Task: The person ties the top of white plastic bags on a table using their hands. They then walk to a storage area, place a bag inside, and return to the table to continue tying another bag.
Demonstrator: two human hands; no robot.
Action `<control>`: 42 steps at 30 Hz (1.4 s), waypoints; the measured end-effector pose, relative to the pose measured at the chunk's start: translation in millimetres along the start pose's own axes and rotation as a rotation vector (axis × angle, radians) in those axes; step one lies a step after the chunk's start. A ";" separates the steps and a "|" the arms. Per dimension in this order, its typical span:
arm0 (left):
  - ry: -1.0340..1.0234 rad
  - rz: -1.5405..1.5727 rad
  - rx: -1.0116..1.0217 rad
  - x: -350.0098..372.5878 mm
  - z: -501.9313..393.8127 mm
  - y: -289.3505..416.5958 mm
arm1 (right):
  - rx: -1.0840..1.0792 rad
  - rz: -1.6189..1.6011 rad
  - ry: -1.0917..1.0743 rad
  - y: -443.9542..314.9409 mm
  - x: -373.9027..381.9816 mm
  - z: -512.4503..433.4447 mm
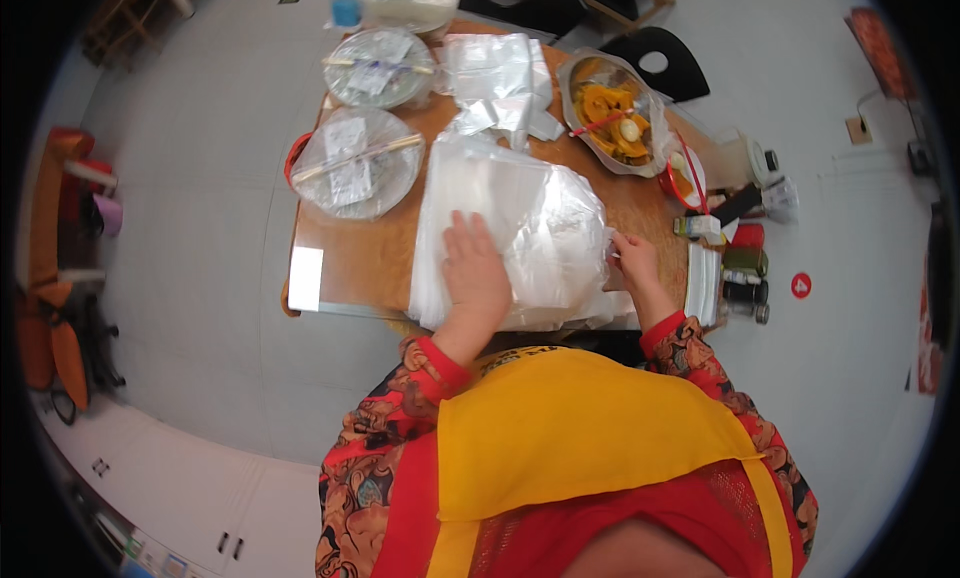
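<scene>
A stack of clear plastic bags (555, 218) lies at the near side of the wooden table in front of me. My left hand (476, 270) rests flat on the left part of the stack, palm down with the fingers pointing away from me. At the stack's right edge my right hand (636, 261) pinches the rim of a bag between thumb and fingers. Beyond the stack lies a crumpled pile of more clear plastic bags (491, 75).
Plastic-wrapped round containers with chopsticks (356, 165) stand at the left of the table (367, 263). A lined metal bowl of orange peels (611, 120) and a small red bowl (682, 176) are at the right. Bottles and boxes (742, 259) crowd the right edge. Black chairs (652, 60) stand beyond.
</scene>
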State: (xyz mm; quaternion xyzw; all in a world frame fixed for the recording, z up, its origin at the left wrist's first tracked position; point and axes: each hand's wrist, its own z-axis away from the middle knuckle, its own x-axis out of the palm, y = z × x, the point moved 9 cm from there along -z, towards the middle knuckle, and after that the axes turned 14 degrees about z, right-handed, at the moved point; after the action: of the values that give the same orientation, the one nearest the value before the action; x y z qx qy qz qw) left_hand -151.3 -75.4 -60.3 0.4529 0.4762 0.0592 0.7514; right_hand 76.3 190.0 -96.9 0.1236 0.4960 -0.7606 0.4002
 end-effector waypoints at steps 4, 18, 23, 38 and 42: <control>0.194 0.282 0.105 -15.8 -8.2 -24.0 | -0.025 -0.014 0.025 -13.0 3.8 1.3; -0.215 0.048 0.631 53.7 8.8 146.0 | -0.192 -0.197 0.004 -30.2 -20.7 20.2; -0.240 -0.113 0.585 97.2 10.8 127.0 | -0.255 -0.252 0.016 -12.8 -59.6 9.4; -0.132 -0.112 0.646 68.4 25.8 162.6 | -0.179 0.475 0.573 207.1 -326.2 -51.8; -0.114 -0.007 0.704 63.0 47.8 220.8 | -0.068 0.733 0.360 184.0 -295.1 -52.9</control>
State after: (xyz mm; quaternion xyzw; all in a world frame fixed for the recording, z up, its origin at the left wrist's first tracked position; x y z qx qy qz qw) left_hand -4.9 56.2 67.3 0.6852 0.4261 -0.1366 0.5747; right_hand 391.3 344.1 -70.1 0.4101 0.5060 -0.5172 0.5552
